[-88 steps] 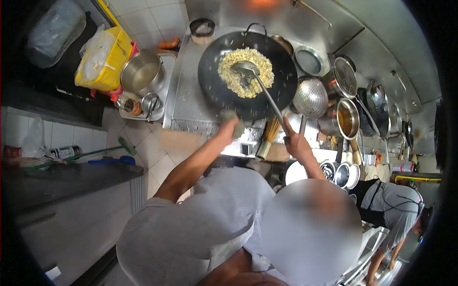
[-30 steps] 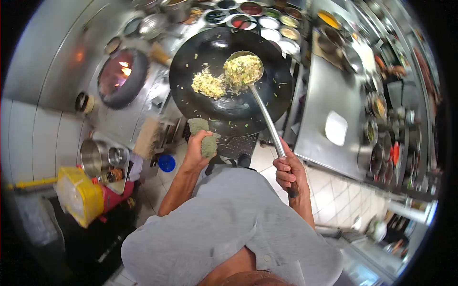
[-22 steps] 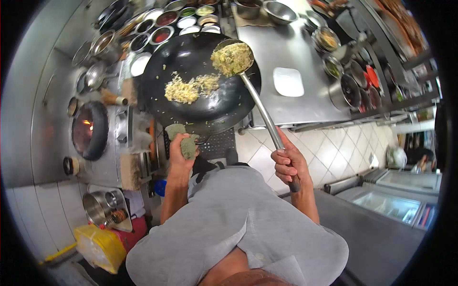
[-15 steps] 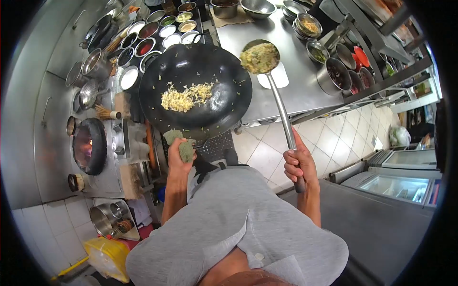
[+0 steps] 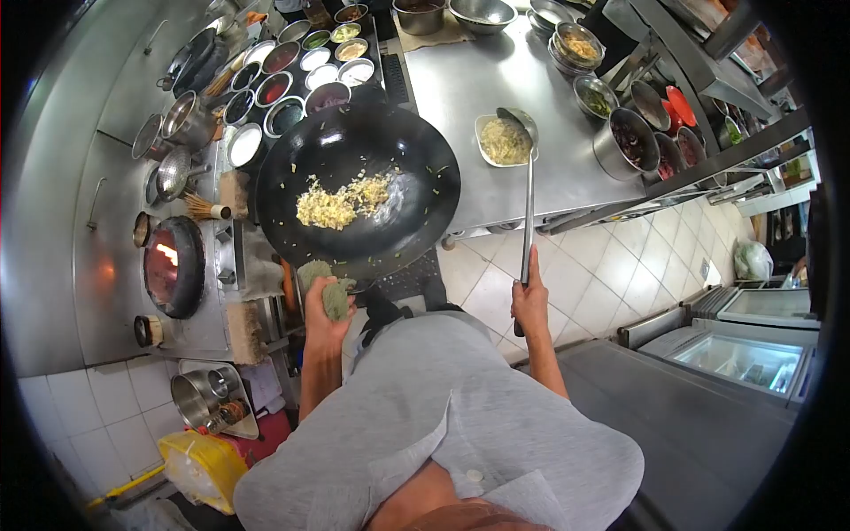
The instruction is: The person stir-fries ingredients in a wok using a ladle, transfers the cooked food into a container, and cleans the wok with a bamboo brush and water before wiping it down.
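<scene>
My left hand (image 5: 324,324) is closed around a folded green cloth (image 5: 336,299) at the near rim of a black wok (image 5: 354,146). Yellowish fried rice (image 5: 329,207) lies in the wok, with bits of green scattered on its sides. In my right hand (image 5: 531,308) is the handle of a long metal ladle (image 5: 529,217). Its bowl is tipped over a white dish (image 5: 481,132) on the steel counter, and more fried rice (image 5: 506,142) fills that dish. Whether the ladle's bowl touches the rice I cannot tell.
A lit burner (image 5: 168,270) flames at the left. Sauce and ingredient pots (image 5: 285,115) crowd behind the wok. The steel counter (image 5: 443,80) carries metal bowls and a pot (image 5: 626,142) at its right, under a shelf frame. Fridges (image 5: 735,354) stand at the right.
The rice-filled ladle has moved down and turned over above the white dish, which now holds rice. The wok has shifted slightly down and left with my left hand.
</scene>
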Motion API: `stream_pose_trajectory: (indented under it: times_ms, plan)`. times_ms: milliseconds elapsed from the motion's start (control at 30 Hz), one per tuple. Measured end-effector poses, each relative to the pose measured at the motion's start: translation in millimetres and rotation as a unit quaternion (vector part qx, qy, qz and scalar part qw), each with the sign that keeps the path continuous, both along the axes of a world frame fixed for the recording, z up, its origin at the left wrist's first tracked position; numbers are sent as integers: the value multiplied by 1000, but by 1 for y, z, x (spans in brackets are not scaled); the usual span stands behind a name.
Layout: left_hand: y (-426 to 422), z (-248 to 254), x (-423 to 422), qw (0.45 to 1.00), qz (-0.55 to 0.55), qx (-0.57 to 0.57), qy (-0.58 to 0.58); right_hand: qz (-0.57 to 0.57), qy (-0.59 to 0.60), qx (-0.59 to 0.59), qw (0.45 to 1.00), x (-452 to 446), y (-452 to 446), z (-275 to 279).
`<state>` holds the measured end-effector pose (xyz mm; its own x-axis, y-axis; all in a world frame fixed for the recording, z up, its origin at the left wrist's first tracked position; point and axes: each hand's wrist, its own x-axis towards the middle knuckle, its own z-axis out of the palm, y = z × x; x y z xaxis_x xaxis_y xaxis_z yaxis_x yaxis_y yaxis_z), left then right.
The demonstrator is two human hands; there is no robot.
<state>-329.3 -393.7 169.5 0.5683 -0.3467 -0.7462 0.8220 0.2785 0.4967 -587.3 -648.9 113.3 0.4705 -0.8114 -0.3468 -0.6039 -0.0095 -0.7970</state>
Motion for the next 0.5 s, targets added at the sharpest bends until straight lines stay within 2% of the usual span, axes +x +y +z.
stream_pose_trajectory:
  times_ms: [33,67,133,233,500]
  plan:
    - [1,0,-1,1000,5,8,0,19,42,-58,997,-2,-1,-8]
    - [3,-2,-2,1000,5,9,1,20,43,-57,997,-5,-1,-18]
    - [8,-6,-3,1000,17,5,-13,71,150,-209,964,-8,-3,-43]
    - [15,-6,-4,1000,14,-23,-13,93,176,-262,944,-13,-8,-57]
    - [22,-1,0,999,37,-14,6,53,30,-213,975,-7,-19,-40]
